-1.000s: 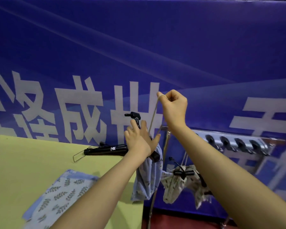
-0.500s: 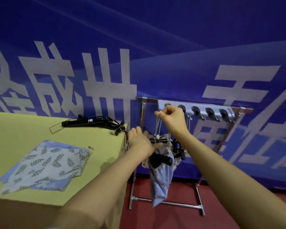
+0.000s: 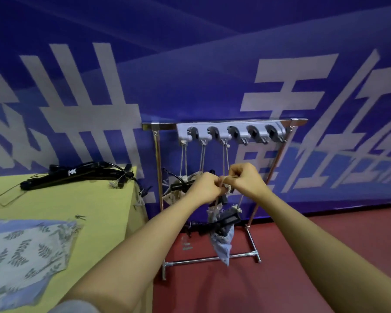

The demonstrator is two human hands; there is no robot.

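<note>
Cord [image 3: 227,183] front and centre, a pale twisted string held in mid-air in front of the rack [image 3: 157,177], just below the grey hook strip [image 3: 230,132]. Left hand [image 3: 204,188] and right hand [image 3: 246,180] are knuckle to knuckle, each pinching the string between thumb and curled fingers, with a short stretch drawn taut between them. From here it looks like knot or loop work, getting the string ready to carry its load from a hook.

To do it well, keep the pinches close together so the string stays tight and cannot untwist. Let the weight below hang free, not swinging. Watch the neighbouring strings, because three hooks already carry lines and one drops straight to the hands. Whether that one is the same string I cannot tell.

Now the look of it: thin, off-white, frayed into tufts at the ends. Beneath the hands dangles a black clip hanger [image 3: 226,221], tilted, gripping a blue cloth [image 3: 222,251] that droops to a point above the red floor [image 3: 303,256].

Off to the left, the table [image 3: 77,199] holds a leaf-print cloth [image 3: 25,249] and spare black hangers [image 3: 72,175].
</note>
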